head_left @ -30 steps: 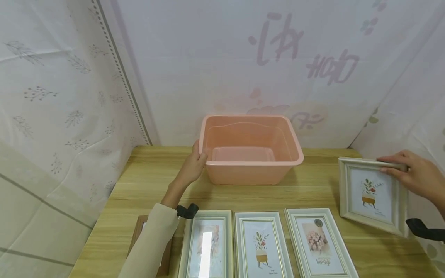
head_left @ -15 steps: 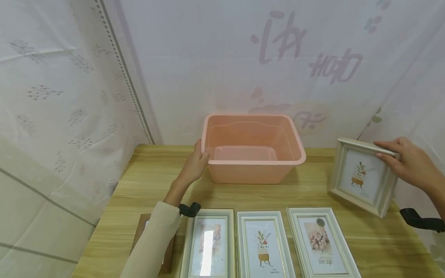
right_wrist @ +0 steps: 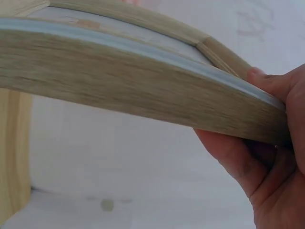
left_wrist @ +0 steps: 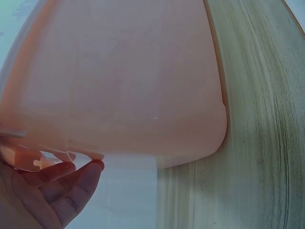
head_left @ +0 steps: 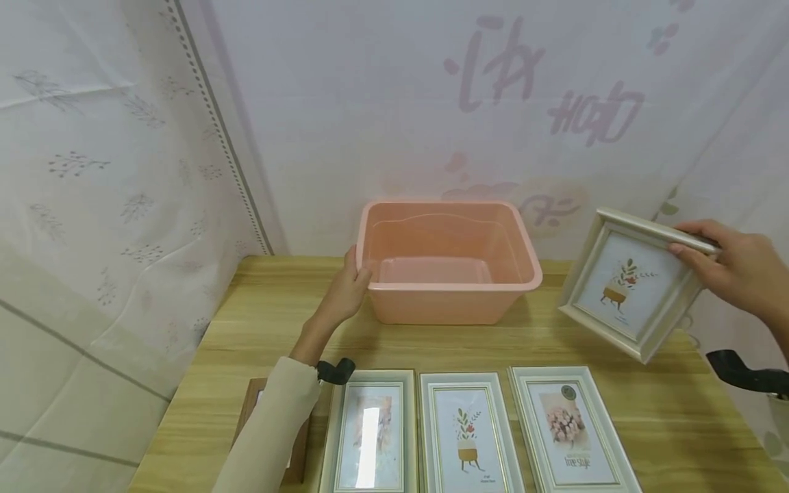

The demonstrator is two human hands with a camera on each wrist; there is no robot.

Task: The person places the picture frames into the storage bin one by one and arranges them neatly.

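Note:
My left hand (head_left: 346, 287) grips the left rim of a pink plastic basin (head_left: 431, 307) that stands at the back of the wooden table. In the left wrist view, its fingers (left_wrist: 78, 193) curl at the basin's rim. Above the table's right side, my right hand (head_left: 740, 270) holds a pale picture frame (head_left: 625, 284) by its upper right edge, thumb on the front. The frame hangs tilted, its plant picture facing me. In the right wrist view, the frame's side (right_wrist: 119, 86) lies between the thumb and the curled fingers. The basin's visible inside holds nothing.
Along the table's (head_left: 277, 301) front lie a cream frame (head_left: 335, 438), a white plant-picture frame (head_left: 508, 438) and a white flower-picture frame (head_left: 616, 438). A brown frame (head_left: 298, 448) is partly hidden under my left sleeve. Printed cloth (head_left: 370, 103) hangs behind the basin.
My right hand has raised the picture frame off the right side of the table, moving it up and slightly left while tilting it. My left hand stays on the basin's rim.

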